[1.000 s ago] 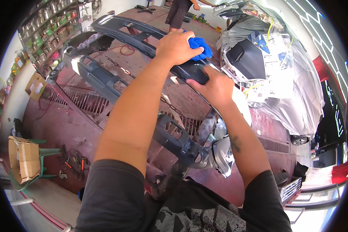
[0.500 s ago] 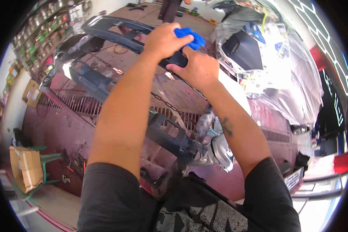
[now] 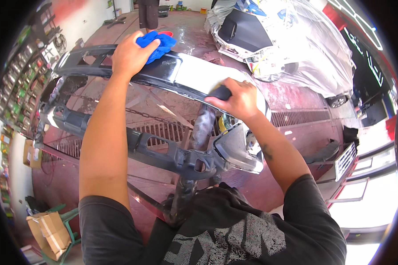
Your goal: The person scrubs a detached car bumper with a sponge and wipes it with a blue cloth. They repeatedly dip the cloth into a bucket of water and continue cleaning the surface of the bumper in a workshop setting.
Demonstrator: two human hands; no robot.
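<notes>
A long car bumper (image 3: 163,67) lies across a stand in front of me, dark toward the left and bright white toward the right. On its upper face, left of the middle, my left hand (image 3: 129,56) grips a crumpled blue cloth (image 3: 158,47). My right hand (image 3: 241,99) is closed around a small black hand block (image 3: 221,92), held at the bumper's white right part. Fingertips of the right hand are partly hidden behind the block. Behind the cloth shows the red rim of something (image 3: 166,33), mostly hidden.
Below the bumper runs another dark bumper piece (image 3: 152,152) on a wrapped stand post (image 3: 203,126). A covered car (image 3: 314,57) stands at the right. Another person's legs (image 3: 148,15) are at the far side. A cardboard box (image 3: 51,234) sits on a green chair at lower left.
My hands have moved apart: the left went left along the bumper with the blue cloth, the right is farther right with the black block. The whole view has also shifted.
</notes>
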